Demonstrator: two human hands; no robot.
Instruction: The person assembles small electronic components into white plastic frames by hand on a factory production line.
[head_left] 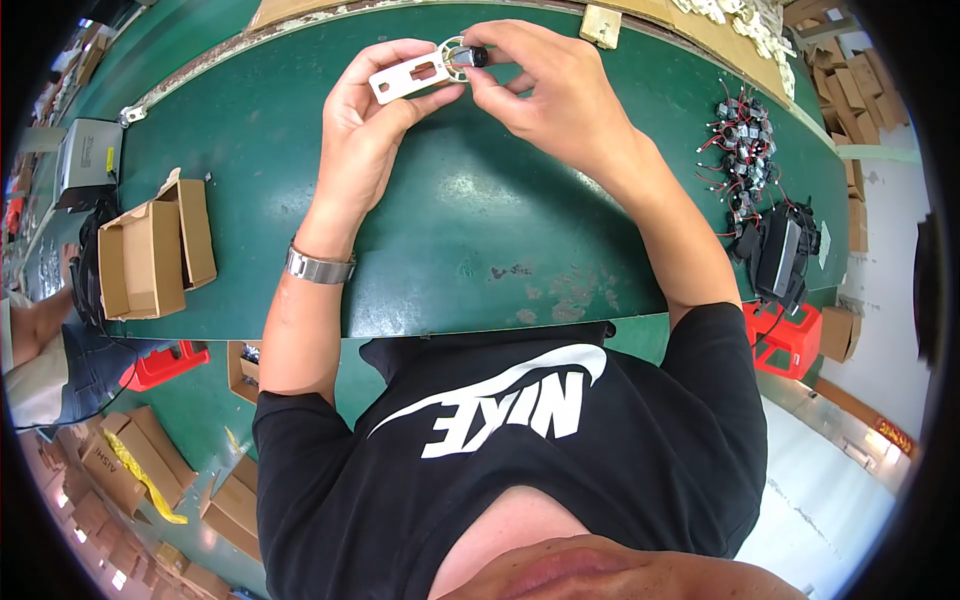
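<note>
Above the far part of the green table, my left hand (358,135) pinches a white plastic housing (398,84), flat with cut-out slots and a ring at its right end. My right hand (565,95) grips a small black-and-silver part (470,57), which looks like a small motor, between thumb and fingers. This part is at the housing's ring; whether it sits inside the ring I cannot tell. To the right lies a pile of similar small parts (745,140) with red and black wires.
Open cardboard boxes (140,265) and a grey metal box (90,160) stand at the left. A black device (780,250) is at the right edge. White plastic pieces (735,15) lie at the far right, near a small block (600,26). Another person (60,370) sits at left.
</note>
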